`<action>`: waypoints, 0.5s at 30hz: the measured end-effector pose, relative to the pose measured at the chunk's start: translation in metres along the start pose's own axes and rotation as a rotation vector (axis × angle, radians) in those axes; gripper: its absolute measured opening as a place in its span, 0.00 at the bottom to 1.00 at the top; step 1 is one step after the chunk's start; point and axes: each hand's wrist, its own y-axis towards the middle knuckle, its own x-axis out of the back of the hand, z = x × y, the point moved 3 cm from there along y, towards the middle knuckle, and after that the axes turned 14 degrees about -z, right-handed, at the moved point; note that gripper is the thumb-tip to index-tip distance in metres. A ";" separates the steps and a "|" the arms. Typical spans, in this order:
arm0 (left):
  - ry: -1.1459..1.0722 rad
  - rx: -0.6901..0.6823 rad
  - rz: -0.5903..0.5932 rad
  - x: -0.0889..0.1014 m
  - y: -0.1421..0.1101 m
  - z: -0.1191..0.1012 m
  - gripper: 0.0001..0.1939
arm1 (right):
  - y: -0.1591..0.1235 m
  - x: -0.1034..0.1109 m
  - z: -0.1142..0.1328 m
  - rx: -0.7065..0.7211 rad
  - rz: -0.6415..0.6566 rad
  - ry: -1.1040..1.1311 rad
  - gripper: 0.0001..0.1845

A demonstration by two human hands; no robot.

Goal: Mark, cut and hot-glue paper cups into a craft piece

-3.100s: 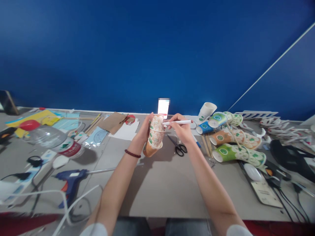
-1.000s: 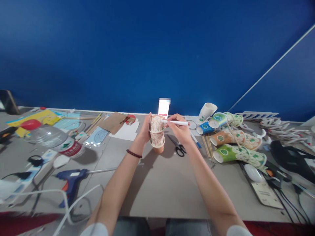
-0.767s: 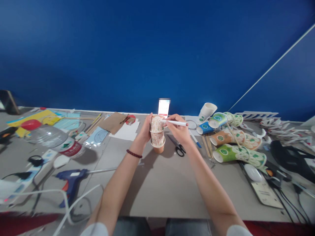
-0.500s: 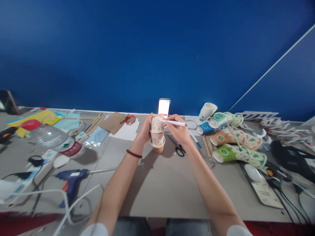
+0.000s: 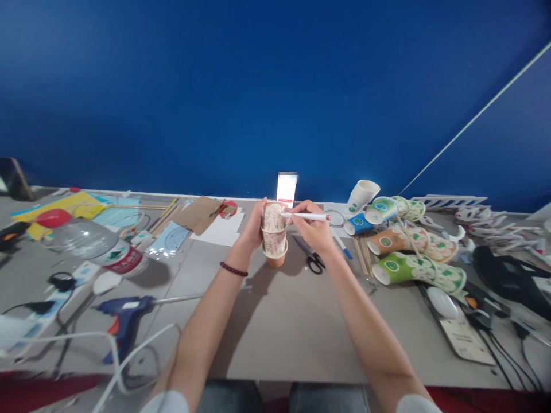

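A short stack of patterned paper cups [image 5: 274, 236] stands upright on the grey table [image 5: 275, 321], orange bottom down. My left hand [image 5: 255, 225] is wrapped round its left side, fingers closed on it. My right hand [image 5: 313, 227] pinches a white pen [image 5: 306, 216], its tip touching the top cup near the rim. A dark bead bracelet sits on my left wrist.
Black scissors [image 5: 310, 256] lie right of the cups. Several coloured paper cups [image 5: 408, 252] are piled at the right, with wooden sticks [image 5: 361, 253]. A blue glue gun [image 5: 124, 312], cables, a plastic bottle [image 5: 92, 241] and cardboard [image 5: 198, 213] fill the left. A phone [image 5: 286, 189] leans on the blue wall.
The cup stack was tilted in my left hand three seconds ago; now it stands upright on the table. The pen tip has stayed at the top cup.
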 end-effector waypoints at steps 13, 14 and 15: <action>0.012 0.011 -0.002 -0.003 -0.005 -0.003 0.21 | 0.001 0.000 0.002 0.035 -0.002 0.030 0.02; 0.012 0.007 -0.001 -0.004 -0.006 -0.004 0.20 | 0.001 0.000 0.002 0.042 -0.004 0.030 0.02; 0.014 0.006 0.002 -0.004 -0.006 -0.004 0.20 | 0.000 0.000 0.002 0.047 -0.005 0.030 0.02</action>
